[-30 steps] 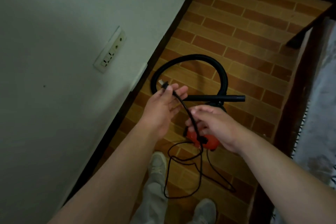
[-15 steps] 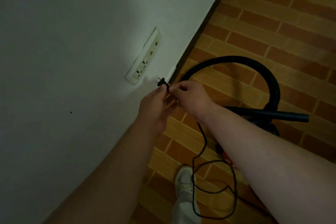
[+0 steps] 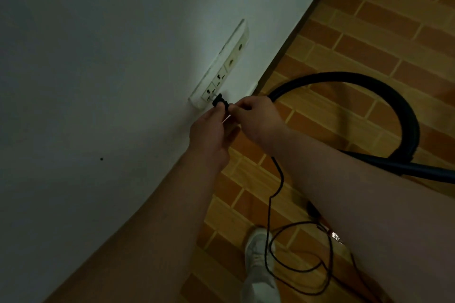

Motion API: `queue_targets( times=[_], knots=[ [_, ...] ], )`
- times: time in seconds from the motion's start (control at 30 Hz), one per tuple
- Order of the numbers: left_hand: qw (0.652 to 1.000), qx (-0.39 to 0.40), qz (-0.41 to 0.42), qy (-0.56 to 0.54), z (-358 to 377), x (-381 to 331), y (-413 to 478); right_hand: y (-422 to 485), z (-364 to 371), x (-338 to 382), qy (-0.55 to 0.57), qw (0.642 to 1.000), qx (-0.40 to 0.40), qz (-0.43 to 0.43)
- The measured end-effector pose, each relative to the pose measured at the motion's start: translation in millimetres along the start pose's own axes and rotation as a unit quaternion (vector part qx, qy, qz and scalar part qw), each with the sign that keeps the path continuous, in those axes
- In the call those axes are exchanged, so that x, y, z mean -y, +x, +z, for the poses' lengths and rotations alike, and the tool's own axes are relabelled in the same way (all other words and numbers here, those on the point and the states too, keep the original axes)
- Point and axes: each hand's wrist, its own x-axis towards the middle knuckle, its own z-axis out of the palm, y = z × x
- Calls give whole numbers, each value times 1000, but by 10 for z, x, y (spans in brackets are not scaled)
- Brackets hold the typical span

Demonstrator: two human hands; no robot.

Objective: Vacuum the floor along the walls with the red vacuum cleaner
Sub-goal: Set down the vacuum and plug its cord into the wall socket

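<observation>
White wall [image 3: 98,56], brick-pattern floor [image 3: 369,32]. Black vacuum hose [image 3: 408,115] loops on the floor right of both hands; the vacuum's red body is mostly hidden under the right forearm. Cord [image 3: 278,179] hangs to coils beside a shoe [image 3: 258,253]. Socket strip [image 3: 221,69] on wall. Left hand [image 3: 209,135] pinches plug [image 3: 219,101], prongs at the nearest outlet. Right hand [image 3: 258,115] pinches cord just behind.

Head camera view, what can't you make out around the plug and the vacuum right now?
Head view, dim:
plug: prongs too small and dark to tell if they sit in the socket strip.
vacuum body: hidden behind the right forearm.
cord: its run to the vacuum passes under that forearm.
hose: tube end cut off by the right edge.
</observation>
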Motion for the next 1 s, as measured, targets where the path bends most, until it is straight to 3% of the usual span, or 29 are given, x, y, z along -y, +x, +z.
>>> queue_targets(
  times=[0.43, 0.73, 0.83, 1.0],
  knots=[
    [1000, -10, 1, 22, 4, -38, 75, 59, 20, 52, 21, 1000, -2, 14],
    [998, -42, -24, -44, 26, -34, 89, 58, 101, 39, 16, 1000, 4, -6],
    [999, -42, -23, -23, 88, -77, 105, 139, 38, 99, 32, 999, -32, -2],
    [996, -67, -32, -48, 71, -89, 122, 169, 94, 139, -13, 1000, 13, -14]
  ],
)
